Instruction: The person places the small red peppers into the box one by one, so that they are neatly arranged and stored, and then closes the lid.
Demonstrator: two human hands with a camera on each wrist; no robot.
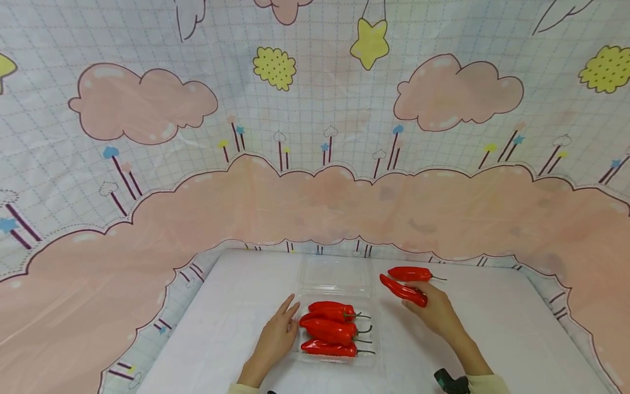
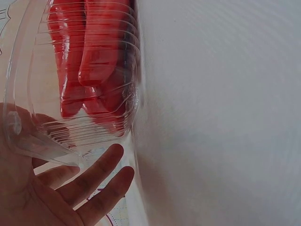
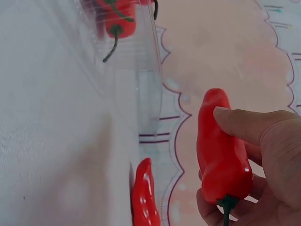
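Note:
A red pepper (image 1: 400, 289) is held in my right hand (image 1: 438, 313), up off the table. In the right wrist view the thumb presses along one side of this pepper (image 3: 218, 155), fingers curl behind it, and its green stem points down. Another red pepper (image 1: 408, 273) lies on the table just beyond that hand. My left hand (image 1: 277, 335) is at the left side of a clear plastic box (image 1: 376, 350), its fingers loosely extended along the wall. Several red peppers (image 1: 328, 329) lie side by side inside the box, stems to the right.
The box's clear lid (image 1: 336, 273) is folded back flat toward the far side. A white table (image 1: 206, 317) carries everything. Behind it hangs a cloth (image 1: 315, 205) printed with clouds and stars. A dark device (image 1: 450, 381) is strapped at my right wrist.

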